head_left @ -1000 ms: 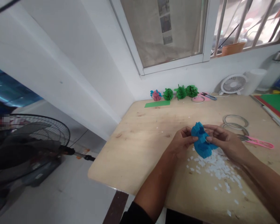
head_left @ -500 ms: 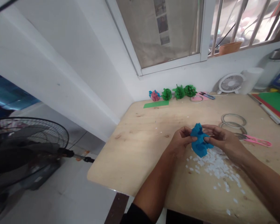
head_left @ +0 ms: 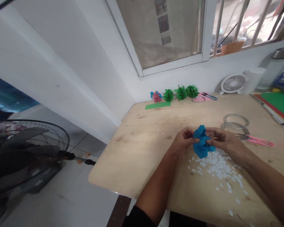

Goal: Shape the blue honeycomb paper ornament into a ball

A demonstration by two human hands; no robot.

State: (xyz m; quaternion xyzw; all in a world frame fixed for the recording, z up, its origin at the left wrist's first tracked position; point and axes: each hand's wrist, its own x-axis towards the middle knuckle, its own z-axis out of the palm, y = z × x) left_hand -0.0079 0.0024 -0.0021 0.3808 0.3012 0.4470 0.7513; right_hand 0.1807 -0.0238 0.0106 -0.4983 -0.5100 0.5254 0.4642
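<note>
Blue paper piece [head_left: 200, 148]: bright blue, thin-looking, folded in several layers into an uneven, lobed shape
Edges: wavy and crinkled; one lobe stands up at the top, a broader one hangs below, a smaller one points to your right
Middle: darker creases between the layers; finer detail is too blurred to tell
Hold: pinched by your left fingers [head_left: 192, 141] on one side and your right fingers [head_left: 215, 143] on the other
Place: over the desk [head_left: 142, 148]

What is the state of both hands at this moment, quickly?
Left hand: closed, pinching the left side of the blue paper piece.
Right hand: closed, pinching the same piece at its right side.
</note>
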